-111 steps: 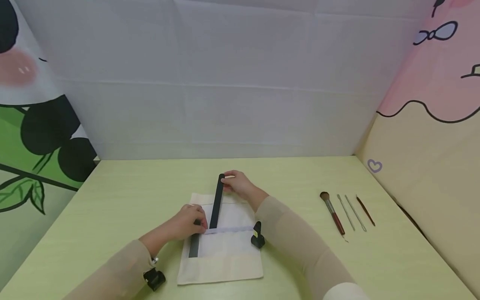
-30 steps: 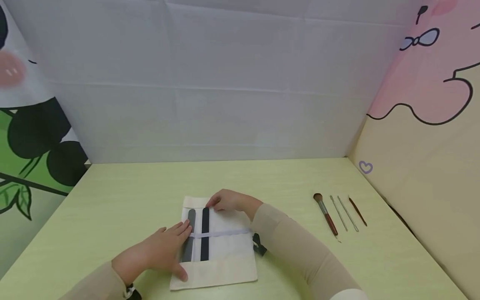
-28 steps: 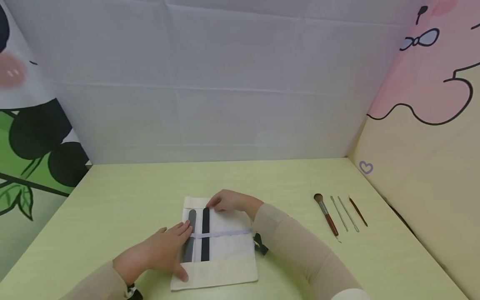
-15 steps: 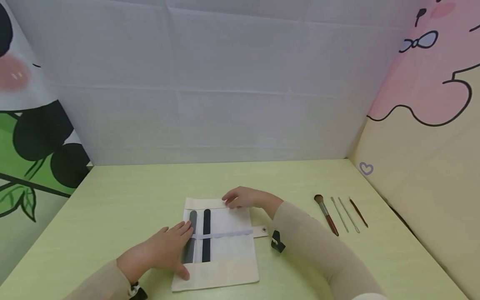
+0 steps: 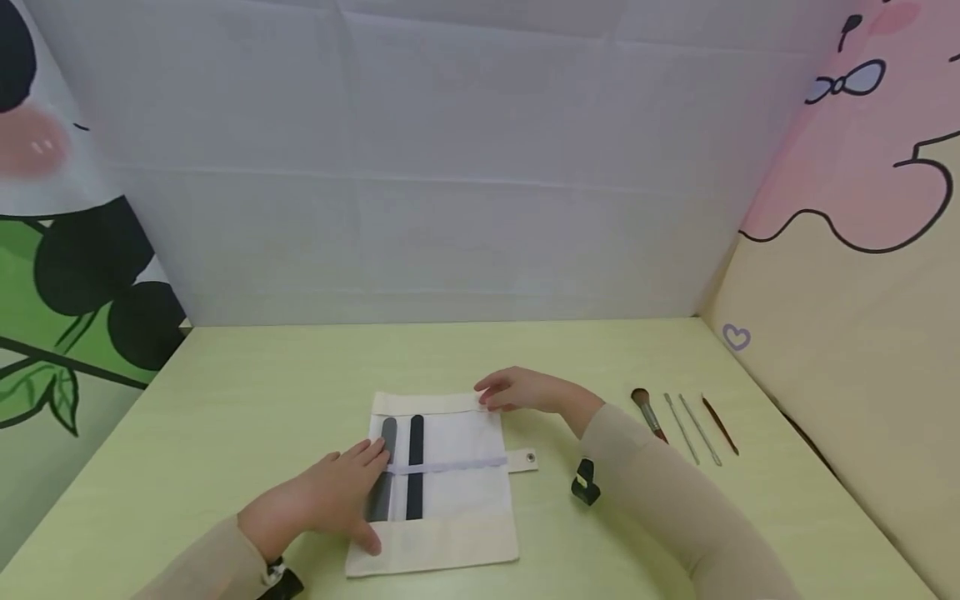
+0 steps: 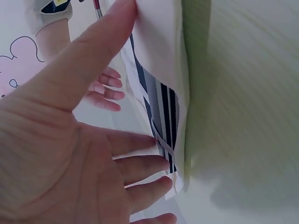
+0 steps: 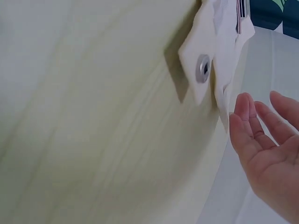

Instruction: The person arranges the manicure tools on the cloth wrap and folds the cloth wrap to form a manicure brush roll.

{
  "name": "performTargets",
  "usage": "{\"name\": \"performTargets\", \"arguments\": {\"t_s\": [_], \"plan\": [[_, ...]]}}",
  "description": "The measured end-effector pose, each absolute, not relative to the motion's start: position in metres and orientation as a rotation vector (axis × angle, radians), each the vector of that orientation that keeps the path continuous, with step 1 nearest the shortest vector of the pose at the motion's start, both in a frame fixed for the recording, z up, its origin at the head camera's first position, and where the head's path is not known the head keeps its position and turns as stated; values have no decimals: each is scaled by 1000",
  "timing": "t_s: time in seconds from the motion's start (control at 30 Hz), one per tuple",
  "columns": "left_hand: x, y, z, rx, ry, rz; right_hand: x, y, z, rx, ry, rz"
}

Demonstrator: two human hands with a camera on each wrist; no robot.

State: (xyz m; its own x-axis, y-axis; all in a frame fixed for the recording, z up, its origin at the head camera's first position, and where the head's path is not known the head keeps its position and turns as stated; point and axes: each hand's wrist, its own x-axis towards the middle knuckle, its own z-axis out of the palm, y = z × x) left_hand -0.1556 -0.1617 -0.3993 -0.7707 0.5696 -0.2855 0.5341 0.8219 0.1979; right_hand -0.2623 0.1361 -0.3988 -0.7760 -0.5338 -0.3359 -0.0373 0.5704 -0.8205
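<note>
A cream cloth pouch (image 5: 465,546) lies unfolded in front of me in the head view, crossed by a pale elastic band (image 5: 465,465). Tucked under that band are a grey flat strip (image 5: 380,498) and a black flat strip (image 5: 416,442), both with rounded tops. My left hand (image 5: 330,500) rests on the pouch's left edge, fingers spread, partly covering the grey strip. At the top right corner my right hand (image 5: 528,390) has loosely bent fingers; in the right wrist view its fingertips (image 7: 238,122) are close to the cloth edge, holding nothing.
A tab with a metal snap (image 5: 531,457) sticks out from the pouch's right side. Further right lie a makeup brush (image 5: 645,408), partly behind my sleeve, two thin metal tools (image 5: 701,430) and a slim brown stick (image 5: 721,425). A white sheet (image 5: 450,233) stands behind the table.
The black strip, earlier held upright by my right hand, now lies under the band. My right hand has since moved right to the pouch's corner, uncovering the snap tab. The left hand stays put lately.
</note>
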Motion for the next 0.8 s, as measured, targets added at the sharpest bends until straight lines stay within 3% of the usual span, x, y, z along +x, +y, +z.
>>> {"name": "performTargets", "arguments": {"t_s": [0.8], "plan": [[-156,-157,-398,855,2582,276,-239,266,-389,-315,2391,-1368]]}}
